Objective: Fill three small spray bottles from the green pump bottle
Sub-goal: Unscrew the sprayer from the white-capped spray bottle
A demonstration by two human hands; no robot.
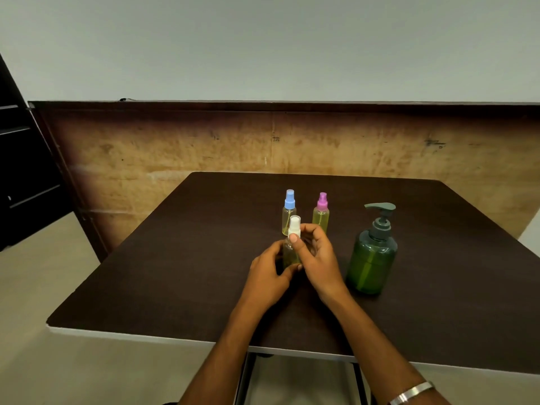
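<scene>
- table (175, 276): dark brown top, pale edge band on the near side; both forearms reach in over that near edge, hands sit roughly mid-table.
- wooden panel (204, 147): worn tan board standing upright past the table's far edge, well beyond the hands; grey wall above it.
- dark cabinet (20, 159): far off to the left of the left hand, on the floor.
- green pump bottle (371, 260): upright on the table just right of the right hand, not touched; dark grey pump head, spout pointing left. Nearest obstacle on the right side.
- left hand (267, 273): fingers curled round the lower body of the white-capped spray bottle (292, 247), gripping it from the left.
- right hand (317, 255): thumb and fingers pinching the same bottle at the neck, just under its white sprayer. Hands close together, both clamped on this bottle; yellowish liquid visible inside.
- blue-capped spray bottle (289, 213): upright just beyond the hands, partly hidden behind the white cap; yellowish liquid in it.
- pink-capped spray bottle (320, 213): upright beside the blue one, just beyond the right hand's fingertips, also yellowish inside.
- metal bangle (412, 392): on the right wrist.
</scene>
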